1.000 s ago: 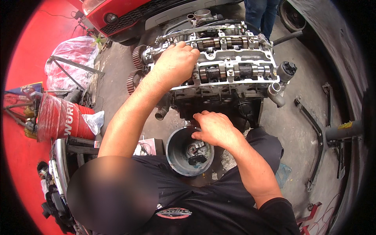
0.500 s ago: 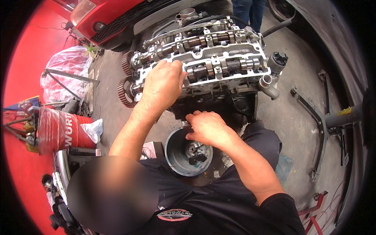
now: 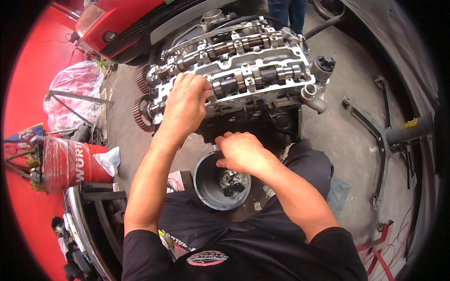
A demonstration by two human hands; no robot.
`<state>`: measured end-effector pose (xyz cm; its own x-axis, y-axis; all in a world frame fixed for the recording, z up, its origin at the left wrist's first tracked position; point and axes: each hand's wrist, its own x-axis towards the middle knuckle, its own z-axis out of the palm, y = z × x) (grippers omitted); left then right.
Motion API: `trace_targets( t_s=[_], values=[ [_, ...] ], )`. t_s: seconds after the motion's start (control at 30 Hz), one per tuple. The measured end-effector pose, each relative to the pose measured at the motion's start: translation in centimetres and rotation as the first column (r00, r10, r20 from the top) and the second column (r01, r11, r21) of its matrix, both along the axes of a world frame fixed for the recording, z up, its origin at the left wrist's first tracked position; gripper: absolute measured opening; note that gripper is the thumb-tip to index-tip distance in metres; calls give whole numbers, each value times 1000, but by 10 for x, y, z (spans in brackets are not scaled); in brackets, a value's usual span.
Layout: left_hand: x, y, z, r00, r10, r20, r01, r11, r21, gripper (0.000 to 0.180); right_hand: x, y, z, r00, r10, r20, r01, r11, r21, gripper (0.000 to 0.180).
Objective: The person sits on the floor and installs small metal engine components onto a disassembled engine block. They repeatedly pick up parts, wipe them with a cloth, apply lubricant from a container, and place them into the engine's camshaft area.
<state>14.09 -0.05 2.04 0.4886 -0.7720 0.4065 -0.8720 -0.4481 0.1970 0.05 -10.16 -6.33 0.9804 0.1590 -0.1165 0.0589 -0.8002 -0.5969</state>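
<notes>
An engine with its camshafts exposed stands ahead of me; the silver cylinder head (image 3: 269,91) tops a dark block (image 3: 234,124). My left hand (image 3: 186,100) rests on the near camshaft row, fingers curled down and closed; whatever they grip is hidden beneath them. Two toothed cam pulleys, the nearer one (image 3: 142,114) among them, sit left of that hand. Lower down, my right hand (image 3: 243,152) hovers beside the block's lower edge, with its thumb apart from the bent fingers and nothing visible between them. Under it is a grey bucket (image 3: 202,187) with metal parts (image 3: 233,183) inside.
A red drum (image 3: 93,164) wrapped in plastic stands at left, with a plastic-covered bundle (image 3: 72,98) behind it. Beyond the engine are a red car front (image 3: 105,33) and a person's jeans (image 3: 293,14). A metal stand (image 3: 382,140) lies at right.
The whole view has shifted slightly, so the engine and bucket appear a little farther left. Both hands keep nearly the same places against the engine.
</notes>
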Motion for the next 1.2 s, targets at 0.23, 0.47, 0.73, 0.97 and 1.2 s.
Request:
trace_targets(
  t_s=[0.23,0.47,0.73,0.97,1.2],
  values=[
    [-9,-8,4,943,236,-234,-233,972,41,12,-2,-1,-4,1000,-9,28,9,1000,-22,49],
    [1,0,-1,991,16,-129,-26,997,-74,11,-4,-3,4,1000,-5,6,5,1000,-9,49],
    [-2,-3,-1,984,165,-68,-168,985,-35,11,-5,-2,6,1000,-3,-5,3,1000,3,47],
    [10,-7,-1,977,114,-179,-137,983,-120,14,-5,-5,2,1000,-9,11,9,1000,-6,48],
    [29,-36,30,938,316,-146,-273,928,256,22,0,0,2,1000,-3,-3,3,1000,-6,50]
  ],
)
